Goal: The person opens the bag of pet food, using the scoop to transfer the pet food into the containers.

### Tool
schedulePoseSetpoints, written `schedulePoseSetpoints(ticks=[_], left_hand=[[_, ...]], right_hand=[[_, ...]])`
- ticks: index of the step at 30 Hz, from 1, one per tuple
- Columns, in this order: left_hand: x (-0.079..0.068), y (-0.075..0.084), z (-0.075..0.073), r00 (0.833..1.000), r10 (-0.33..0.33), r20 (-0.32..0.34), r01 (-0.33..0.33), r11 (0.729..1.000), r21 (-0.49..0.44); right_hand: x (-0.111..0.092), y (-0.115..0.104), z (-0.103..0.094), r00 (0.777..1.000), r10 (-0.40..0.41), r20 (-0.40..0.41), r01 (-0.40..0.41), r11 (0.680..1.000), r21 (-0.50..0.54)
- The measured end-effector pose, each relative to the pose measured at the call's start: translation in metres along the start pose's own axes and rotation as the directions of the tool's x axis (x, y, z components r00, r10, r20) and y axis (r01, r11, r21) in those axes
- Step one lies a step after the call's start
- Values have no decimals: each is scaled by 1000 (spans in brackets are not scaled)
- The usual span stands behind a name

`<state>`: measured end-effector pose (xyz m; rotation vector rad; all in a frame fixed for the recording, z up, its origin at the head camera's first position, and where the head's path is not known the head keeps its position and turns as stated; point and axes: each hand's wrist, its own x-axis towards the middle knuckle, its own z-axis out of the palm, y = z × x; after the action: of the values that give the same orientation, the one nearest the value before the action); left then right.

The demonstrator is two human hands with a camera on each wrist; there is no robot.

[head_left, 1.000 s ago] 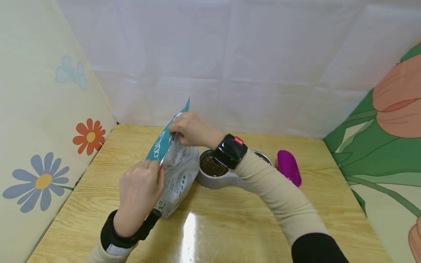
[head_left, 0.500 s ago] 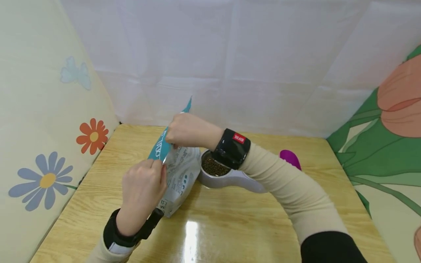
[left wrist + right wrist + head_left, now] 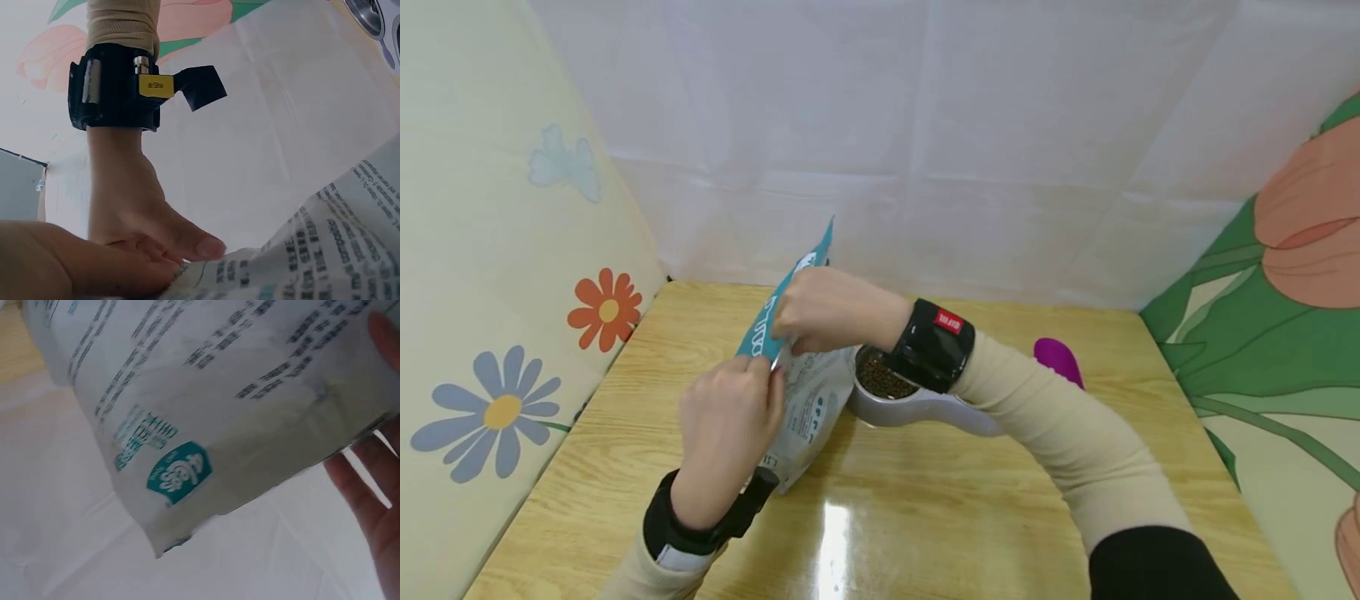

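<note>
A teal and silver-white pet food bag point(image 3: 808, 408) stands tilted on the left half of the table. My left hand point(image 3: 730, 417) grips the near end of its top edge. Farther along that edge my right hand point(image 3: 835, 310) pinches the bag, close to the left. In the right wrist view, the bag's printed side point(image 3: 231, 406) hangs between the thumb point(image 3: 389, 340) and the fingers point(image 3: 365, 494). The left wrist view shows the left thumb point(image 3: 87, 265) and the right hand point(image 3: 140, 200) at the rim. Inside the bag cannot be seen.
Beside the bag stands a grey double pet bowl point(image 3: 895, 412) with brown kibble point(image 3: 883, 375) in its left dish; my right forearm covers the other dish. A purple scoop point(image 3: 1058, 360) lies to the right. White and flower-printed sheets surround the wooden table point(image 3: 925, 508).
My right hand has slid a little down the bag's top edge toward the left hand. My right forearm has lowered and covers more of the bowl and scoop. The left hand keeps its grip.
</note>
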<state>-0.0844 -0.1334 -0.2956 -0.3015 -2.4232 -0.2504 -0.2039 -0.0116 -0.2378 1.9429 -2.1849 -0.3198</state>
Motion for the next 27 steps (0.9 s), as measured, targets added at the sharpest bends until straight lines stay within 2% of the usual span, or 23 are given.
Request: schedulePoseSetpoints(ticks=[3,6,9,12,14,19,22,27], left_hand=[[1,1,1,1000,3,8,-3,1000,25],[2,3,3,1000,24,-9,-23,998,55],[2,4,5,996,59,-61,-54,995,84],[1,3,8,991,87,-107,-78,993,86],[1,1,8,990,88,-112,-81,994,70],[0,-4,8,997,29,-72,-29,1000,0],[1,-4,8,999,-4,-34,4,1000,-3],[5,-3,6,1000,21,4,-21,999,33]], right_hand=[[1,-5,-3,1000,-6,27,5,999,50],[3,-10,-2,1000,-5,4,5,1000,-9],[5,-13,0,999,-12,-41,9,997,-78],[5,-14,3,997,-3,-83,-6,994,-111],[5,-13,4,995,11,-100,-23,993,-118],[3,-14,5,994,24,-108,-35,994,-101],[3,-15,5,993,11,-115,-22,996,-90],[1,-14,8,989,24,-145,-31,998,-46]])
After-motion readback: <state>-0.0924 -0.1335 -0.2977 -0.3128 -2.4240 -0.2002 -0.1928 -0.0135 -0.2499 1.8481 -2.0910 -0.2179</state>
